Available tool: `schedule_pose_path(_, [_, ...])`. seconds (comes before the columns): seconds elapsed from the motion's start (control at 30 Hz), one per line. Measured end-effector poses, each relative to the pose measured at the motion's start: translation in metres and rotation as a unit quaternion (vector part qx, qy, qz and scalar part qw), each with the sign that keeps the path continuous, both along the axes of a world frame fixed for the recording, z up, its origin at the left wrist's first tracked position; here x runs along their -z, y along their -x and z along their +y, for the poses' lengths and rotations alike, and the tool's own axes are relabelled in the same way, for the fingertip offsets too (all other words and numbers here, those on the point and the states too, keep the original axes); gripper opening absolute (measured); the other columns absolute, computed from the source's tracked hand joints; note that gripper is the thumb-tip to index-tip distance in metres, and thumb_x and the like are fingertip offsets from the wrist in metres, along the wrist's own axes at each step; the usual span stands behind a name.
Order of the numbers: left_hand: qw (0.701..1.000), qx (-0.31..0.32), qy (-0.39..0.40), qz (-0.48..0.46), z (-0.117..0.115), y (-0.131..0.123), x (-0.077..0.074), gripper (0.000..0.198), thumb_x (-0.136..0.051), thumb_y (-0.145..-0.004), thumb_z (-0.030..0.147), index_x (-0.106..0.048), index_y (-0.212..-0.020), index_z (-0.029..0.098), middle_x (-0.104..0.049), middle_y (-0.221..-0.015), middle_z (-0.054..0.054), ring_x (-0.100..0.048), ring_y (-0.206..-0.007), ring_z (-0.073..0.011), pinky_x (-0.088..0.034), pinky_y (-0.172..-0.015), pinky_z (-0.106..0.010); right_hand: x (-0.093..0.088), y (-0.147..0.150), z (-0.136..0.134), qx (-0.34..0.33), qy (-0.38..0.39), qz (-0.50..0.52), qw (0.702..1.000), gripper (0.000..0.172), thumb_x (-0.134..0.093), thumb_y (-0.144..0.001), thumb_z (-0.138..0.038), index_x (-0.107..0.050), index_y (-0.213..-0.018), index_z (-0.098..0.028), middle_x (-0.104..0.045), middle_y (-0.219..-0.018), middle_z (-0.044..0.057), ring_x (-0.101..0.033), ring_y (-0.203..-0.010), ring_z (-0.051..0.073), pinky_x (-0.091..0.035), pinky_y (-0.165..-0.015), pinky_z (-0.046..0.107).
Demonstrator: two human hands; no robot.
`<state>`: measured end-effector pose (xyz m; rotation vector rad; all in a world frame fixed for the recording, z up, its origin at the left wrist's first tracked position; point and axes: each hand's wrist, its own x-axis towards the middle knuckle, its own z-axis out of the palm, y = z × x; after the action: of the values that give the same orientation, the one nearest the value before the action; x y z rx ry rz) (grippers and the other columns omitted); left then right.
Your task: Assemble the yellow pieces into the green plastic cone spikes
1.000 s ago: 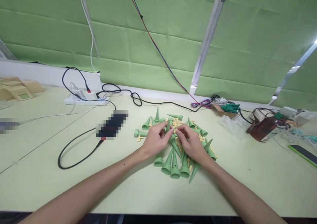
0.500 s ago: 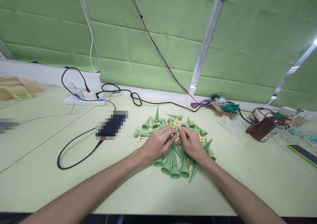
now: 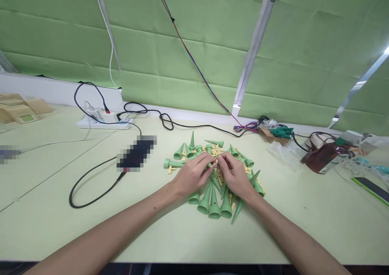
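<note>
My left hand (image 3: 194, 170) and my right hand (image 3: 233, 170) meet over a pile of green and yellow plastic parts. Their fingertips pinch a small yellow plastic valve (image 3: 216, 161), mostly covered by the fingers. A tiny orange spot shows beside the left fingertips, too small to make out. Around and below the hands lie several hollow green watering spikes (image 3: 214, 210), many with the wide end toward me. Loose yellow valves (image 3: 216, 150) are scattered among them, and one yellow T-shaped valve (image 3: 171, 170) lies at the pile's left edge.
A pixelated dark device (image 3: 136, 152) lies left of the pile, joined by a black cable to a white power strip (image 3: 105, 123). On the right are a clear plastic bag (image 3: 284, 153), a brown bottle (image 3: 323, 158) and a green-edged phone (image 3: 370, 190). Cardboard pieces (image 3: 24, 108) sit far left.
The right fingers have shifted and loosened slightly, so more of the yellow valve shows between the fingertips. Both hands stay over the pile.
</note>
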<state>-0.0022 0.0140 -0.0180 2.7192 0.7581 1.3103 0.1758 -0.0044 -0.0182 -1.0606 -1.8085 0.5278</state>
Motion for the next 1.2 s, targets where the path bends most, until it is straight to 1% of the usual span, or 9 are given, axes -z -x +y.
schedule_pose_path(0.13, [1.000,0.002,-0.005,0.001,-0.0008,-0.0001,-0.0004,0.017,-0.044,-0.095,0.012,-0.054,-0.108,0.018,-0.063,-0.100,-0.008,-0.062,-0.089,-0.0184,-0.054,-0.071,-0.031,-0.0008,0.0002,-0.0006,-0.012,-0.002,-0.011,1.000,0.024,-0.040,-0.101,-0.034,-0.051,-0.085,-0.021,-0.049,-0.067,-0.002,-0.045,-0.057,0.013,-0.036,-0.058,0.026])
schedule_pose_path(0.33, [0.999,0.012,-0.036,0.000,-0.0021,-0.0011,-0.0004,0.022,-0.044,-0.092,0.007,-0.053,-0.109,0.018,-0.064,-0.102,-0.009,-0.063,-0.095,-0.0188,-0.056,-0.074,-0.030,0.0006,0.0001,0.0005,0.020,-0.014,-0.027,0.999,0.033,-0.040,-0.101,-0.036,-0.047,-0.073,-0.021,-0.043,-0.059,-0.004,-0.040,-0.054,0.013,-0.032,-0.056,0.027])
schedule_pose_path(0.43, [0.999,0.013,-0.042,0.003,-0.0027,-0.0015,-0.0005,0.020,-0.045,-0.092,0.008,-0.053,-0.109,0.017,-0.065,-0.100,-0.009,-0.063,-0.094,-0.0193,-0.056,-0.073,-0.030,0.0018,0.0004,0.0019,0.029,-0.014,-0.030,0.999,0.037,-0.039,-0.101,-0.037,-0.046,-0.068,-0.020,-0.042,-0.057,-0.004,-0.039,-0.053,0.012,-0.031,-0.055,0.027])
schedule_pose_path(0.6, [0.998,0.015,-0.054,0.015,-0.0028,-0.0013,0.0008,0.019,-0.047,-0.091,0.008,-0.053,-0.107,0.016,-0.065,-0.099,-0.009,-0.064,-0.093,-0.0191,-0.056,-0.073,-0.030,0.0021,0.0011,0.0034,0.024,-0.017,-0.029,0.999,0.045,-0.034,-0.102,-0.040,-0.048,-0.064,-0.019,-0.040,-0.055,-0.004,-0.038,-0.051,0.012,-0.030,-0.054,0.027])
schedule_pose_path(0.7, [0.998,0.010,-0.058,0.018,-0.0031,-0.0013,0.0009,0.019,-0.045,-0.092,0.008,-0.054,-0.106,0.016,-0.066,-0.099,-0.009,-0.065,-0.094,-0.0194,-0.056,-0.073,-0.031,0.0019,0.0010,0.0029,0.036,-0.025,-0.026,0.999,0.047,-0.032,-0.102,-0.041,-0.046,-0.063,-0.019,-0.040,-0.054,-0.004,-0.037,-0.050,0.012,-0.030,-0.053,0.027])
schedule_pose_path(0.83, [0.998,0.004,-0.055,0.012,-0.0034,-0.0016,-0.0006,0.020,-0.044,-0.091,0.008,-0.054,-0.107,0.016,-0.066,-0.100,-0.009,-0.065,-0.092,-0.0193,-0.056,-0.070,-0.030,0.0014,0.0003,0.0008,0.045,-0.018,-0.006,0.999,0.039,-0.035,-0.102,-0.041,-0.048,-0.071,-0.020,-0.044,-0.057,-0.003,-0.041,-0.052,0.012,-0.033,-0.054,0.027])
schedule_pose_path(1.0, [0.999,0.004,-0.045,-0.003,-0.0038,-0.0021,-0.0027,0.020,-0.043,-0.093,0.010,-0.053,-0.108,0.017,-0.065,-0.100,-0.010,-0.065,-0.094,-0.0197,-0.056,-0.070,-0.031,-0.0004,0.0008,-0.0020,0.009,-0.010,0.009,1.000,0.026,-0.038,-0.101,-0.039,-0.052,-0.088,-0.021,-0.052,-0.067,-0.002,-0.046,-0.055,0.014,-0.037,-0.057,0.027])
schedule_pose_path(1.1, [0.999,0.005,-0.037,-0.008,-0.0037,-0.0023,-0.0027,0.019,-0.042,-0.094,0.011,-0.053,-0.109,0.017,-0.065,-0.100,-0.009,-0.064,-0.093,-0.0193,-0.057,-0.071,-0.031,-0.0010,0.0016,-0.0026,-0.008,-0.013,-0.002,1.000,0.024,-0.039,-0.101,-0.038,-0.053,-0.090,-0.021,-0.053,-0.070,-0.001,-0.047,-0.058,0.014,-0.038,-0.059,0.028])
schedule_pose_path(1.2, [0.999,0.004,-0.040,-0.010,-0.0032,-0.0022,-0.0014,0.019,-0.044,-0.094,0.010,-0.053,-0.109,0.017,-0.064,-0.099,-0.009,-0.063,-0.092,-0.0189,-0.056,-0.071,-0.031,-0.0011,0.0018,-0.0022,-0.011,-0.015,-0.006,1.000,0.023,-0.040,-0.100,-0.036,-0.052,-0.089,-0.021,-0.050,-0.068,-0.001,-0.046,-0.057,0.014,-0.037,-0.058,0.027])
